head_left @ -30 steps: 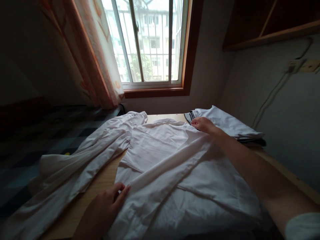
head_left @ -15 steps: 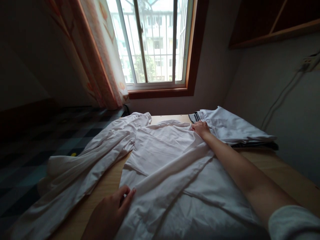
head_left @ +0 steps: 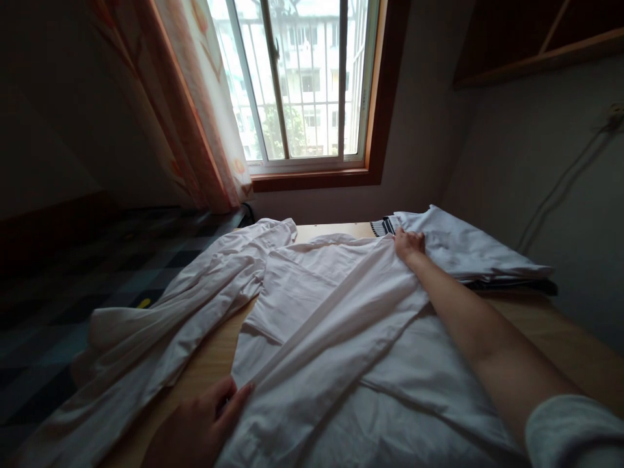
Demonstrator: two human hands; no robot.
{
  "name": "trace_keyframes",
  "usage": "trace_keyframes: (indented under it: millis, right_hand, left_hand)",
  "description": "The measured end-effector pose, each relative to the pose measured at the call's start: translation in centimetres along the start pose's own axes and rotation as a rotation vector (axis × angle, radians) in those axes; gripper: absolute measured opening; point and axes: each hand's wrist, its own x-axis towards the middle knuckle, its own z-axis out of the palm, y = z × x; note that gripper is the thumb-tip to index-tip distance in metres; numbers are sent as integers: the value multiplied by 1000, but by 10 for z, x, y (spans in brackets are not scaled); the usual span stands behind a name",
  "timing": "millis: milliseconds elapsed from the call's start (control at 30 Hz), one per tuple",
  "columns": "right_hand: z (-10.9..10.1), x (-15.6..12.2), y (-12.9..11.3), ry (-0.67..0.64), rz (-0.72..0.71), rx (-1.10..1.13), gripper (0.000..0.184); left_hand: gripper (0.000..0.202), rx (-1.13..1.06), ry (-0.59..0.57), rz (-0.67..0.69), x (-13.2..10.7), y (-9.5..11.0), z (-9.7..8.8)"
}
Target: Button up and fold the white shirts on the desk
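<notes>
A white long-sleeved shirt [head_left: 316, 305] lies spread on a light wooden table [head_left: 209, 354], one sleeve folded diagonally across its body. My left hand [head_left: 199, 426] pinches the near end of that sleeve at the shirt's lower left edge. My right hand [head_left: 408, 244] reaches far across and grips the shirt at its far right shoulder, by the collar. The shirt's other sleeve [head_left: 160, 325] trails off the table's left side.
Folded white clothes [head_left: 463, 250] with a dark striped piece beneath sit at the table's far right. A bed with a dark checked cover [head_left: 58, 286] lies to the left. A window [head_left: 302, 84] with a patterned curtain [head_left: 195, 104] is ahead; a wall cable [head_left: 560, 188] hangs right.
My right hand has moved a little to the right with the shoulder cloth, pulling the folded sleeve straighter. My left hand keeps its hold at the near edge.
</notes>
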Motion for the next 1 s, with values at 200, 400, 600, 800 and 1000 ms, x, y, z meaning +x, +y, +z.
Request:
trace_keyframes:
  millis: [200,400,600,800,1000]
  right_hand:
    - [12,-3,11,9,46,45,39]
    - [11,-9,8,66,58,45,36]
    - [-22,-3,24,-16,40,135,36]
    - [-49,-34,53,-124,6,-19,37]
    - [-37,-85,32,-221,25,-66,43]
  left_hand:
    - [42,68,-16,-3,3,-1,-4]
    - [37,194,120,-46,5,-7,2]
    - [37,159,154,-41,1,-11,4]
    - [43,115,137,-78,2,-13,0]
    - [43,167,155,-80,2,-6,-1]
